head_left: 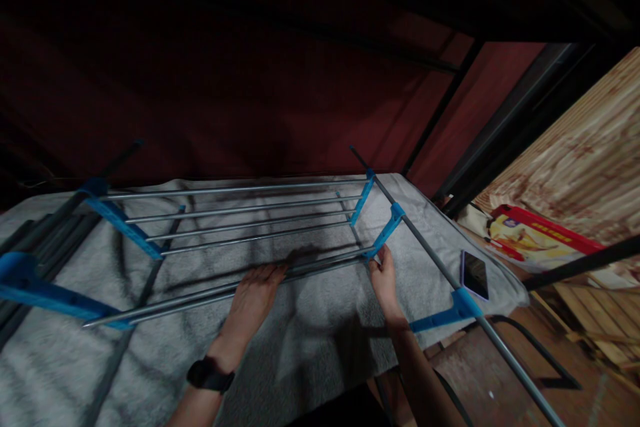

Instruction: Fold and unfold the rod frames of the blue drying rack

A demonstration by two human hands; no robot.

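Observation:
A rack of thin metal rods [240, 220] with blue plastic brackets lies across a grey fleece blanket [310, 340]. My left hand [255, 297] rests with fingers curled over two loose-looking rods [200, 297] near the front. My right hand [384, 277] grips the end of those rods where they meet a blue bracket [386, 230] on the right side pole [440, 263]. A dark watch [210, 375] sits on my left wrist.
A phone [475, 275] lies on the blanket's right edge. Another blue bracket [453, 310] clamps the side pole nearer me. Dark tubes [35, 240] lie at the left. Behind hangs dark red fabric [225, 93]; a red-and-yellow package [535, 240] and wooden boards [575, 140] are to the right.

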